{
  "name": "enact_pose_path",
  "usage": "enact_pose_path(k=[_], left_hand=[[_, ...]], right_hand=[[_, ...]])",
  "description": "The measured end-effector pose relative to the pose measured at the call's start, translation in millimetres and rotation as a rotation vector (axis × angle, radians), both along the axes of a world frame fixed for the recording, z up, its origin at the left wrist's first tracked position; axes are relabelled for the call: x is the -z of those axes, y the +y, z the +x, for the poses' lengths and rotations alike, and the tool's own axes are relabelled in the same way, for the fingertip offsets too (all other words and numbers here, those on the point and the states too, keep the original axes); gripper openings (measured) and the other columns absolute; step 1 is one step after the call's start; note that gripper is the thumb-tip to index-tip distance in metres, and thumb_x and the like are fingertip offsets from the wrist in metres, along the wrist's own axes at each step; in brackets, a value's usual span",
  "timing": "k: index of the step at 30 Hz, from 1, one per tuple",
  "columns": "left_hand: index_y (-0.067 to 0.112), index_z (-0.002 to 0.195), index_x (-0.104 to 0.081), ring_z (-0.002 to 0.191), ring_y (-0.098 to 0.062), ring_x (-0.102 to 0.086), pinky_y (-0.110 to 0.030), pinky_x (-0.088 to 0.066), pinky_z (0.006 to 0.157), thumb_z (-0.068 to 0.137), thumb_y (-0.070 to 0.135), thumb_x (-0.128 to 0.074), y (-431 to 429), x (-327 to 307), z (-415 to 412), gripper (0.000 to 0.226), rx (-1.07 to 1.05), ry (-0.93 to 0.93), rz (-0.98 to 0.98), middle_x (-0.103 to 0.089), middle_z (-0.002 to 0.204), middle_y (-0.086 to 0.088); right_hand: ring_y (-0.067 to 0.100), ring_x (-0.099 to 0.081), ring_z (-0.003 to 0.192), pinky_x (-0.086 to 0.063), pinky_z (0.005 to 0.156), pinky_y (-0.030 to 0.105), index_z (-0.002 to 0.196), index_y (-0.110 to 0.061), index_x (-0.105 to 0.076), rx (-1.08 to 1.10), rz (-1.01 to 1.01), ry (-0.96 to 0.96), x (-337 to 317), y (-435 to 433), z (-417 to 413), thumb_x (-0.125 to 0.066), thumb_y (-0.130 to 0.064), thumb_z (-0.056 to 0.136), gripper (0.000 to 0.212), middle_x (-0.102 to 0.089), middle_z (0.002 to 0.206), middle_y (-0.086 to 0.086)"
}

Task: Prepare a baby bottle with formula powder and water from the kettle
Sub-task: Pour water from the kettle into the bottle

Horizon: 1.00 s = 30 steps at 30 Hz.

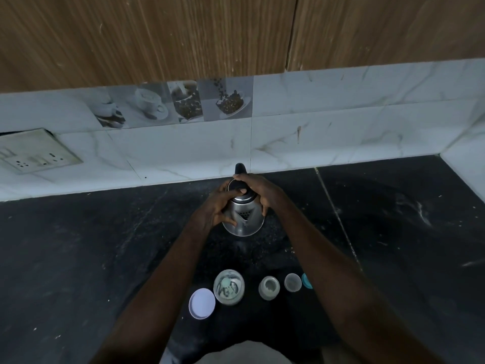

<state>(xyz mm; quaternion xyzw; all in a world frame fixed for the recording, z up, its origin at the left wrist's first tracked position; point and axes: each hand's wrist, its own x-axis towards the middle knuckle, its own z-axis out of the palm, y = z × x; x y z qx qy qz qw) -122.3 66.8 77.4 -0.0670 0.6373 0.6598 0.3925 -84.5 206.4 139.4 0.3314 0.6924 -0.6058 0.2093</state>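
Kettle (242,219) near backsplash (328,143) edge | left grip (217,208) clasps it | right grip (259,193) clasps it

Silver kettle (242,219) with black lid, black speckled counter (78,258), white-marbled tiles (341,132)

2 hands grip a steel kettle (245,222) on the black counter (78,258): the left hand (216,208) at its 9 o'clock side with the thumb on the lid, the right hand (258,190) at 3 o'clock. Toward 6 o'clock stand an open jar (228,286) and an open bottle (269,287), with a white lid (202,303) at 7 o'clock.
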Motion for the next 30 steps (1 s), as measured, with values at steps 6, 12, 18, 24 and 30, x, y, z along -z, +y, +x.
enact_pose_path(k=[6, 12, 18, 24, 30], left_hand=[[0.036, 0.13, -0.066, 0.119, -0.033, -0.067, -0.079, -0.053, 0.082, 0.072, 0.028, -0.095, -5, 5, 21, 0.066, 0.028, 0.031, 0.004, -0.074, 0.13, -0.002], [0.035, 0.136, -0.057, 0.122, -0.034, -0.065, -0.078, -0.055, 0.078, 0.062, 0.031, -0.101, -7, 11, 49, 0.086, -0.051, 0.037, 0.002, -0.067, 0.138, -0.004], [0.041, 0.138, -0.056, 0.122, -0.033, -0.068, -0.071, -0.059, 0.08, 0.061, 0.028, -0.101, -7, 12, 78, 0.091, -0.082, 0.113, 0.066, -0.069, 0.135, 0.001], [0.042, 0.148, -0.051, 0.117, -0.025, -0.07, -0.063, -0.064, 0.081, 0.071, 0.014, -0.096, -11, 9, 102, 0.093, -0.088, 0.153, 0.071, -0.068, 0.134, 0.005], [0.053, 0.139, -0.054, 0.117, -0.024, -0.071, -0.054, -0.065, 0.084, 0.063, 0.023, -0.099, -13, 7, 119, 0.094, -0.05, 0.224, 0.031, -0.071, 0.131, 0.008]], right_hand=[[0.014, -0.049, 0.067, -0.037, 0.054, 0.034, 0.133, -0.007, -0.062, 0.002, 0.046, 0.096, -11, 1, 16, -0.063, -0.032, 0.099, 0.042, -0.066, 0.097, 0.006], [0.011, -0.053, 0.066, -0.039, 0.053, 0.028, 0.126, -0.009, -0.065, -0.007, 0.006, 0.122, -10, 1, 37, -0.065, -0.024, 0.098, 0.032, -0.058, 0.08, -0.002], [0.021, -0.07, 0.081, -0.057, 0.07, 0.031, 0.113, -0.012, -0.069, 0.086, -0.084, 0.213, 20, 4, 49, -0.075, -0.02, 0.087, 0.028, -0.074, 0.097, 0.009], [0.024, -0.074, 0.099, -0.06, 0.082, 0.037, 0.116, -0.017, -0.069, 0.128, -0.068, 0.323, 36, 5, 73, -0.078, -0.024, 0.084, 0.034, -0.077, 0.109, 0.008], [0.022, -0.076, 0.099, -0.061, 0.083, 0.035, 0.116, -0.015, -0.071, 0.196, -0.066, 0.407, 45, 2, 92, -0.08, -0.023, 0.082, 0.036, -0.078, 0.108, 0.006]])
